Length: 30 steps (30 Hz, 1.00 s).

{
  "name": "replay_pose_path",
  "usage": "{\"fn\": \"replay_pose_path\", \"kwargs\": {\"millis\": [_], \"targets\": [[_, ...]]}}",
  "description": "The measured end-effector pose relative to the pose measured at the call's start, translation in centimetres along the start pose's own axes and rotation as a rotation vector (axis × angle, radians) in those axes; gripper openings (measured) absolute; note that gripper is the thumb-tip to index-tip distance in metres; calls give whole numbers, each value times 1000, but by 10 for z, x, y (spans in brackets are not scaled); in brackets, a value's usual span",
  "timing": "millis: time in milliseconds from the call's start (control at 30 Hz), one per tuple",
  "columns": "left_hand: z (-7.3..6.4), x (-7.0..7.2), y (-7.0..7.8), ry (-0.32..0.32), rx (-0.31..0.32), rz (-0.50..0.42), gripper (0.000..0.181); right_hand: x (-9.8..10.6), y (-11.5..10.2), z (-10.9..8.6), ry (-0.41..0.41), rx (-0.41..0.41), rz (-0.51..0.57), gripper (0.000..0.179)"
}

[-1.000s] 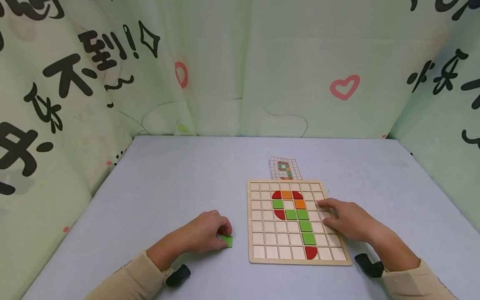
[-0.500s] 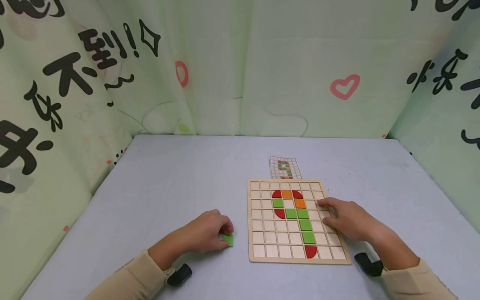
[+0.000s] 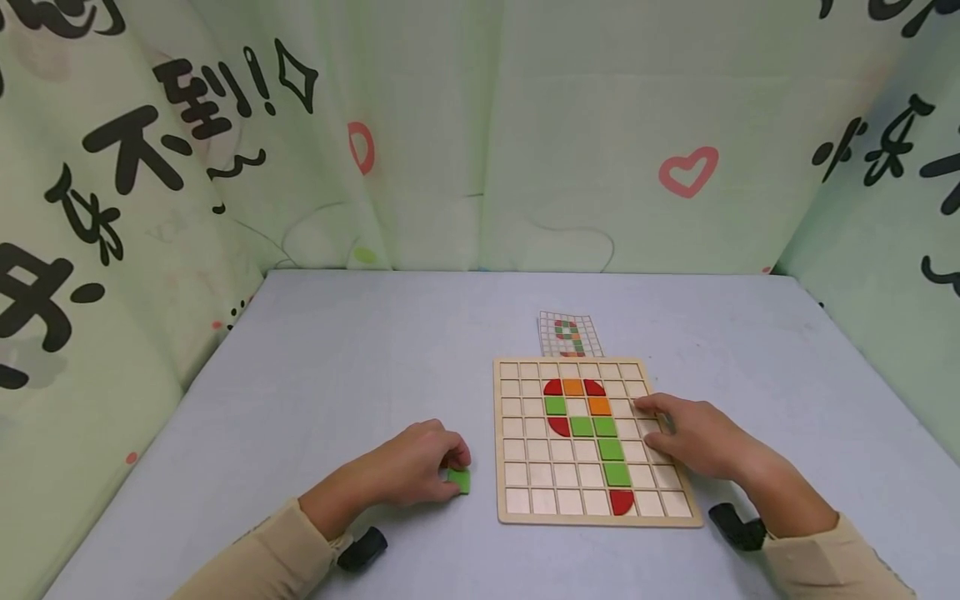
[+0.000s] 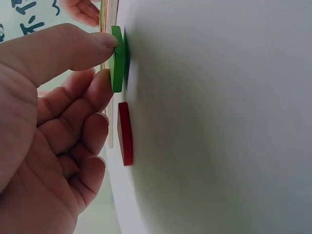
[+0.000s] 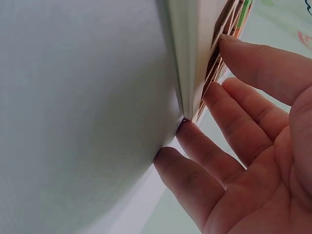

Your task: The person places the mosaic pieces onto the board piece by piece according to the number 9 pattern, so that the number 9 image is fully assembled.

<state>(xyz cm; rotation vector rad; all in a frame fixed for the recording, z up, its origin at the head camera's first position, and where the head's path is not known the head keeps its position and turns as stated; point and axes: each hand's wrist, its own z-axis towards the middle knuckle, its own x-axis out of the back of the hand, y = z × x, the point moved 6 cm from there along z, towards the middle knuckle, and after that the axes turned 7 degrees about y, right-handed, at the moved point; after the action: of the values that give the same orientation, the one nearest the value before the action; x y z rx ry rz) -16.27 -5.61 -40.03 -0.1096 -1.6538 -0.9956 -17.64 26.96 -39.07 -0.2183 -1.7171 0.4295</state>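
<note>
Thumb and forefinger of my left hand [image 3: 412,467] pinch a square green tile [image 3: 460,481], close over the table to the left of the board. In the left wrist view, a red tile [image 4: 126,134] lies on the table near the curled lower fingers; the head view hides it behind that hand. A wooden grid board [image 3: 600,522] carries red, orange and green tiles laid in a figure like a 9. My right hand [image 3: 705,442] rests on the board's right edge, thumb and some fingertips on the grid, while two other fingertips touch the table beside the frame.
Behind the board, partly covered by its far edge, lies a printed pattern card [image 3: 591,333] with a similar coloured figure. Black wrist cameras sit under both forearms. A pale green curtain [image 3: 570,167] with writing surrounds the white table [image 3: 360,358].
My left hand has shifted slightly to the right with the green tile. The right hand and the board stay where they were.
</note>
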Motion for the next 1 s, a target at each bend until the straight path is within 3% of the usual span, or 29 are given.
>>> {"fn": "replay_pose_path", "kwargs": {"millis": [500, 1000], "targets": [[19, 1, 18, -9, -25, 42, 18, 0, 1, 0, 5, 6, -3, 55], [39, -3, 42, -32, -35, 27, 18, 1, 0, 0, 7, 18, 0, 55]]}}
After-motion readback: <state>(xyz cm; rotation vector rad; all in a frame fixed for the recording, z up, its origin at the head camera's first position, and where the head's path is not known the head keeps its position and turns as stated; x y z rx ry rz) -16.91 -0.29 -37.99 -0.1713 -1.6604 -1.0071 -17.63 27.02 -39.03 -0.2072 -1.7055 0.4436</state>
